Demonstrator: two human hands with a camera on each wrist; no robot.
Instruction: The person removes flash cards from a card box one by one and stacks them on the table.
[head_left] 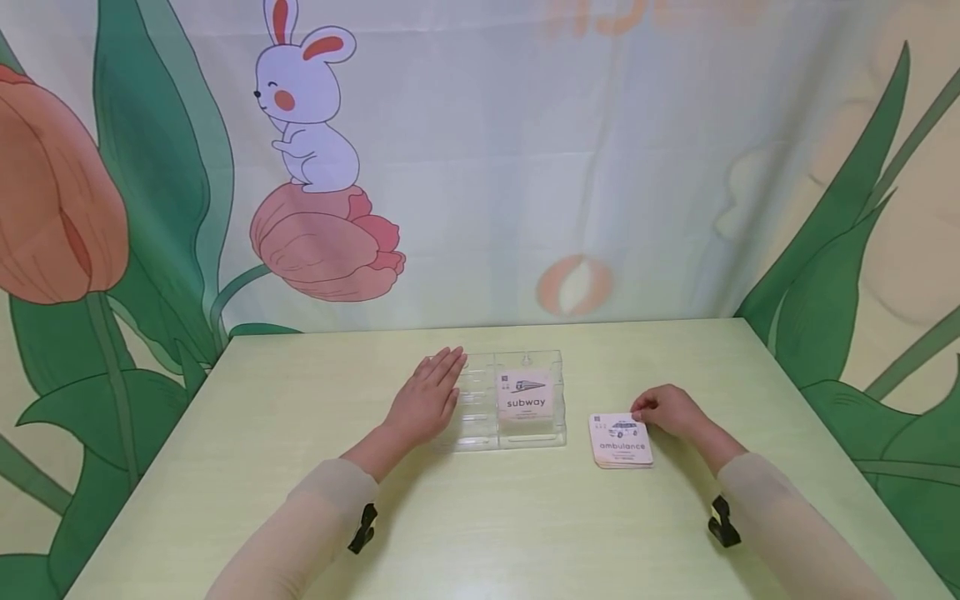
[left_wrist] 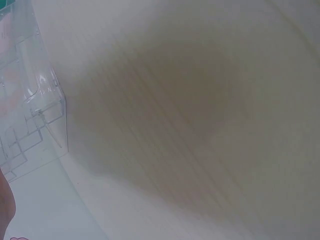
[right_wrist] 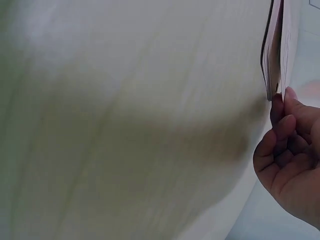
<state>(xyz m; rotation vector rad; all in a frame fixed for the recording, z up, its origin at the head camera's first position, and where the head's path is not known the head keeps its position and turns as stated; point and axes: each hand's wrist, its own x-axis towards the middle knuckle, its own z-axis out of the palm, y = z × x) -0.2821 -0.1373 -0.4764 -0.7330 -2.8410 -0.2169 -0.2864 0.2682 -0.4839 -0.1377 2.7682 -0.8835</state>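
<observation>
My left hand (head_left: 425,398) lies with straight fingers against the left side of a clear plastic tiered rack (head_left: 477,414). In the right compartment of that rack sits a card printed "subway" (head_left: 525,397) with a train drawing. To the rack's right, my right hand (head_left: 669,411) pinches the top right corner of the "ambulance" card (head_left: 621,439) between thumb and finger. From the right wrist view, this card's edge (right_wrist: 285,55) stands slightly apart from the card stack (right_wrist: 269,60) beneath it. Only a sliver of the left hand (left_wrist: 6,205) shows in the left wrist view.
Everything stands on a pale wood-grain table (head_left: 480,525). Behind it hangs a printed curtain (head_left: 480,167) with a rabbit and tulips. Black straps hang from both sleeves, one by the left forearm (head_left: 363,529) and one by the right.
</observation>
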